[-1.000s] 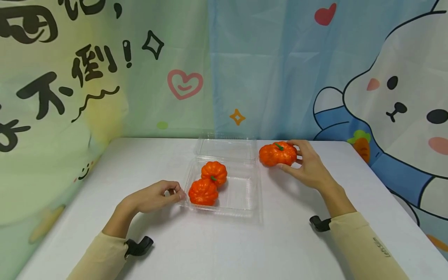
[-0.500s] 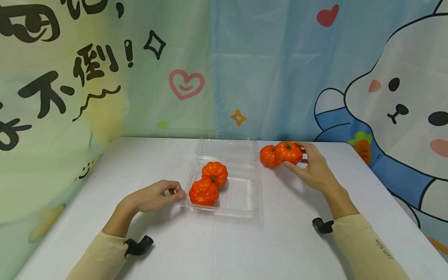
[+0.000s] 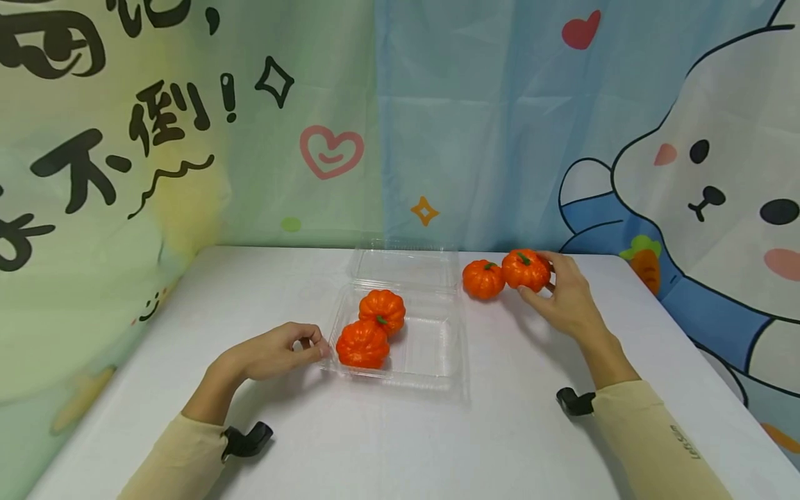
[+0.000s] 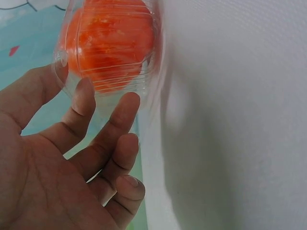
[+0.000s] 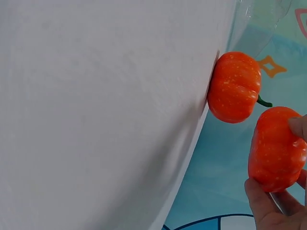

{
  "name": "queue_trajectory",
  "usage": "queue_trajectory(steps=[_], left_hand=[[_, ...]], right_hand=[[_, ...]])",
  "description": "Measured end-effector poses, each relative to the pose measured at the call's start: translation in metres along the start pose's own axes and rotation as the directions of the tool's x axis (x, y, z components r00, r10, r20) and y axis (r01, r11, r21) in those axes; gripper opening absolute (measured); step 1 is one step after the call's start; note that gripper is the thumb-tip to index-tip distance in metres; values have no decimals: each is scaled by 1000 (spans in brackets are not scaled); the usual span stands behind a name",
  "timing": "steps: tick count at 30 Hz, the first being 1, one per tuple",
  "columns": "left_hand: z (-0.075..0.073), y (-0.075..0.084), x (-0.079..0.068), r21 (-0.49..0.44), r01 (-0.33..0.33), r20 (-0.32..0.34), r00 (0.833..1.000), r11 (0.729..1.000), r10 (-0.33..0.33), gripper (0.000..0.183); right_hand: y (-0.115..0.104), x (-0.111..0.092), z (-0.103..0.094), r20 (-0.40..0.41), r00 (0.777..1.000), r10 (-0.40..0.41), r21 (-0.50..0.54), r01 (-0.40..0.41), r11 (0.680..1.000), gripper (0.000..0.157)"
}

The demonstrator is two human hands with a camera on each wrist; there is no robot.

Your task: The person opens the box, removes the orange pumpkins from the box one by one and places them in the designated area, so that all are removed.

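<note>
Between thumb and fingers my right hand holds a small orange pumpkin with a green stem. In the right wrist view this pumpkin is off the white surface, with fingers around its side. Just left of it, another pumpkin sits on the table. My left hand pinches the near left edge of a clear plastic clamshell box, its lid laid back. Two pumpkins touch each other in the box's left half. The left wrist view shows one pumpkin through the ribbed plastic wall.
A white table lies under everything. Behind its far edge hangs a printed cloth backdrop with a cartoon animal, hearts and lettering. Black wrist devices stick out from both sleeves.
My right hand has moved slightly right with its pumpkin, away from the pumpkin on the table, which now shows fully. The left hand and the box stay put.
</note>
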State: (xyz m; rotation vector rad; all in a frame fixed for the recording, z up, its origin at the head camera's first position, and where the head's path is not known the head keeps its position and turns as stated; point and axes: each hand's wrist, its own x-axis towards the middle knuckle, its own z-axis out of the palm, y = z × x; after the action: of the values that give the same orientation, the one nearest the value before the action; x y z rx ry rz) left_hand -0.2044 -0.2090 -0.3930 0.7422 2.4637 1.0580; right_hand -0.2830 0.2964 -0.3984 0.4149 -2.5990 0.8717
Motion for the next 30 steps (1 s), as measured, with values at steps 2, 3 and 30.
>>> queue_trajectory(steps=[2,3,30], left_hand=[[0,0,-1,0,3,-1,1000,1000,-3,21],[0,0,-1,-1,3,-1,1000,1000,-3,21],[2,-3,1,9,28,2,1000,1000,-28,20]], right_hand=[[1,0,1,2,1000,18,8,-18,1000,67],[2,0,1,5,1000,29,10,-29,1000,67],[24,4,2,177,955,238,-76,-228,971,71]])
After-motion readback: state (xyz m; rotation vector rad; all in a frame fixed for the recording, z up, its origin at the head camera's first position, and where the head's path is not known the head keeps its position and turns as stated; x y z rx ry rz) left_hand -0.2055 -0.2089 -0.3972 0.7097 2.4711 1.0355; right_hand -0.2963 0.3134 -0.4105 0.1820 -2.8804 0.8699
